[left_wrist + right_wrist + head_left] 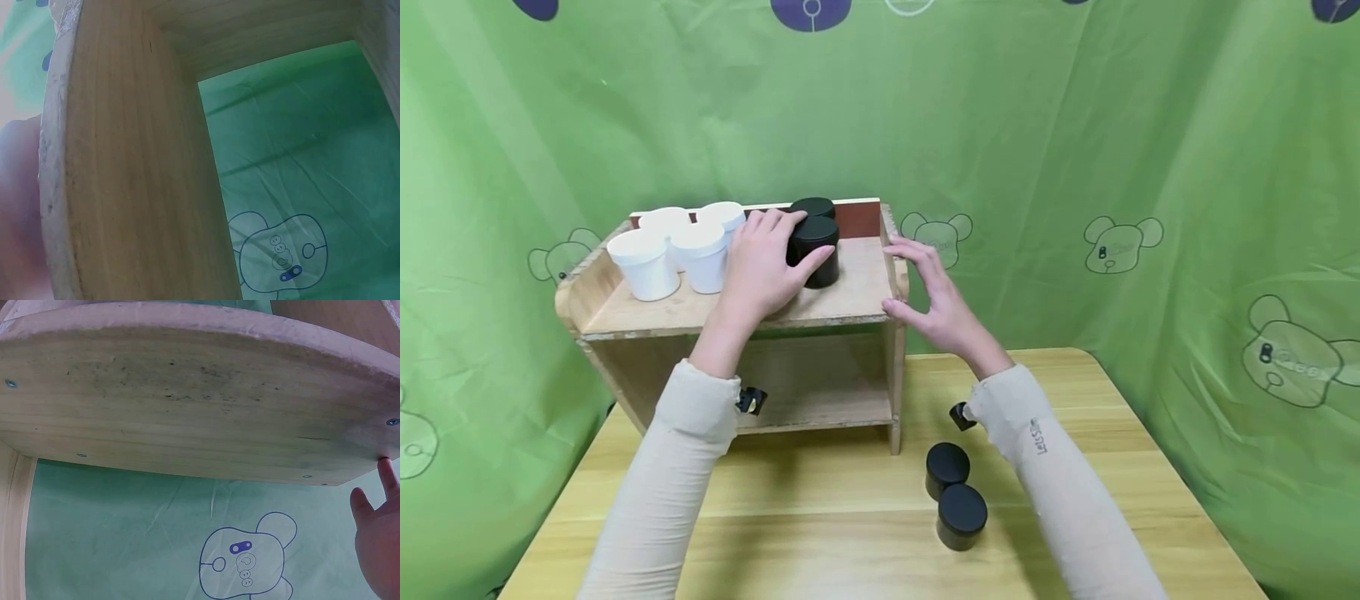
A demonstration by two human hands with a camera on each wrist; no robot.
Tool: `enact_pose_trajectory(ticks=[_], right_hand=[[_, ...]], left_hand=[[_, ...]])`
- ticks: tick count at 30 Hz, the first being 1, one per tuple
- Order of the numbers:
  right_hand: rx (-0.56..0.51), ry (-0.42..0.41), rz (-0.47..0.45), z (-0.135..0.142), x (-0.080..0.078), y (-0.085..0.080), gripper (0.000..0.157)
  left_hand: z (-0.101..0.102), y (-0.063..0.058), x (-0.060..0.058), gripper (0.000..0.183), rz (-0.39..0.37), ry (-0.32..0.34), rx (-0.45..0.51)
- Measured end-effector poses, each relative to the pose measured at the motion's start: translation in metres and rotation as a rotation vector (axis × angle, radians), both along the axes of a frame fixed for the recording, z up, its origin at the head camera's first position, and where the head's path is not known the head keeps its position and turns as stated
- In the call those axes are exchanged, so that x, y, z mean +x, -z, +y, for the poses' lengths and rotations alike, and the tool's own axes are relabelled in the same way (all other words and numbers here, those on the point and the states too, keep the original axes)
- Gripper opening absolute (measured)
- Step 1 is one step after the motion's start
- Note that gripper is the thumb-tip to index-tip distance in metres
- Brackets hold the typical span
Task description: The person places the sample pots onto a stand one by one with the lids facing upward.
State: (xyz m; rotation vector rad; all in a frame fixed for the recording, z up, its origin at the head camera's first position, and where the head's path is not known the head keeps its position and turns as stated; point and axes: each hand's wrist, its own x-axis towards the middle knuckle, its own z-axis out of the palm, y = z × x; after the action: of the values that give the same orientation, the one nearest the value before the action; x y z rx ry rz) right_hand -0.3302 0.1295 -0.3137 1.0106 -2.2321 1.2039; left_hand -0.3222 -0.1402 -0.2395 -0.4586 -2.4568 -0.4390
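Observation:
My left hand (763,262) grips a black lidded jar (817,250) on the top board of a small wooden shelf (865,287), its thumb across the jar's front. Another black jar (814,206) stands right behind that one. Left of the hand are several white tubs (645,267) in a cluster. My right hand (943,312) touches the shelf's right side panel (206,400) with fingers spread and fingertips at its edge. In the left wrist view only a blurred bit of the left hand (22,206) shows beyond the board edge.
Two more black jars (962,517) stand close together on the wooden table (820,533), in front of the shelf's right side. Below the top board is a lower shelf board (820,408). Green curtain (1000,108) with bear drawings hangs behind and on both sides.

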Motion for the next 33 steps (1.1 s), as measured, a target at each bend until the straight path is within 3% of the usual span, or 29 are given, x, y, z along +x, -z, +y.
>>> enact_pose_trajectory(ticks=[33], right_hand=[[0.006,0.005,0.008,-0.0015,-0.0030,-0.0009,0.070]], left_hand=[[-0.0020,0.0023,-0.0015,0.069,0.025,-0.027,-0.007]])
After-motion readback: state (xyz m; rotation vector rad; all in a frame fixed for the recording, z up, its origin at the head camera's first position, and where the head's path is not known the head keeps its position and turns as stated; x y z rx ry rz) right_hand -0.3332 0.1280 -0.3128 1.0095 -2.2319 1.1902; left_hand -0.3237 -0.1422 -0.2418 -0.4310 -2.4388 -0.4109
